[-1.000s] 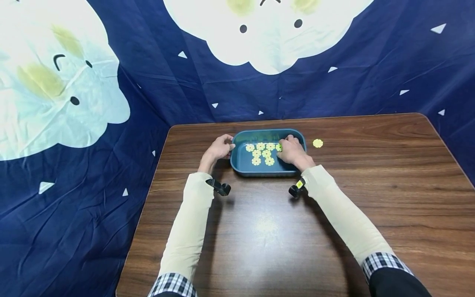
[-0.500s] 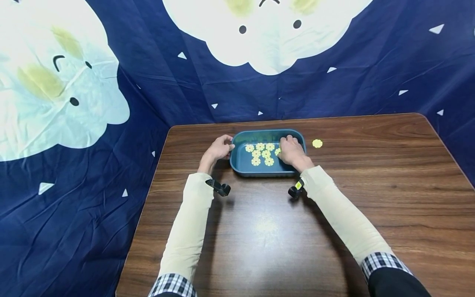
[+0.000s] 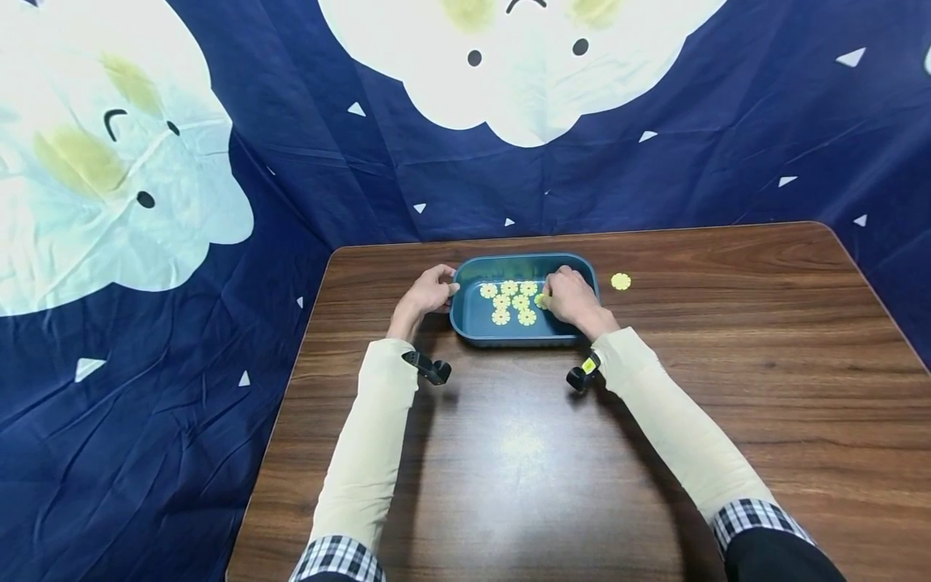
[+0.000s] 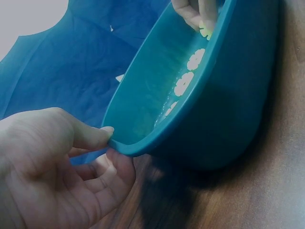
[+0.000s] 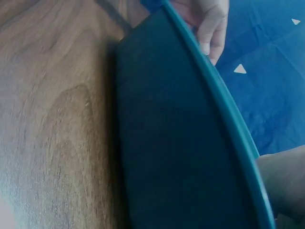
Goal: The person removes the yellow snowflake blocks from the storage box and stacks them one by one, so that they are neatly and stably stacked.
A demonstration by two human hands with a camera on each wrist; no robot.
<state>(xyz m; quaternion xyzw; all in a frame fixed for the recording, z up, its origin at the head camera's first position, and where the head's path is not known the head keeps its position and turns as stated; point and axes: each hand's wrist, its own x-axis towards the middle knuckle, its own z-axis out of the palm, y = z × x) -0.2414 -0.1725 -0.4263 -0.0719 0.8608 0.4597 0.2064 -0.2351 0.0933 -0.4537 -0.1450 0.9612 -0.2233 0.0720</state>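
Note:
A blue-green oblong tub (image 3: 520,341) stands near the back of the wooden table. On its floor lie several yellow flower-shaped pieces, one of them a flat flower (image 3: 488,290) at the left end of the back row. My left hand (image 3: 427,293) grips the tub's left end; in the left wrist view the thumb of that left hand (image 4: 66,164) rests on the rim with fingers curled beneath it. Reaching into the tub, my right hand (image 3: 572,296) pinches a flower piece (image 4: 205,32) low near the floor. In the right wrist view the tub wall (image 5: 167,124) hides the right fingertips.
One more yellow flower piece (image 3: 621,281) lies on the table (image 3: 727,323), right of the tub. Dark blue cloth (image 3: 291,162) with white clouds hangs behind and to the left. A black wrist camera (image 3: 579,378) sits on the right wrist, close to the tub's front.
My right hand has shifted slightly left inside the tub, and the flower piece at its fingertips has moved toward the front and left, beside the middle row. The left hand keeps its grip.

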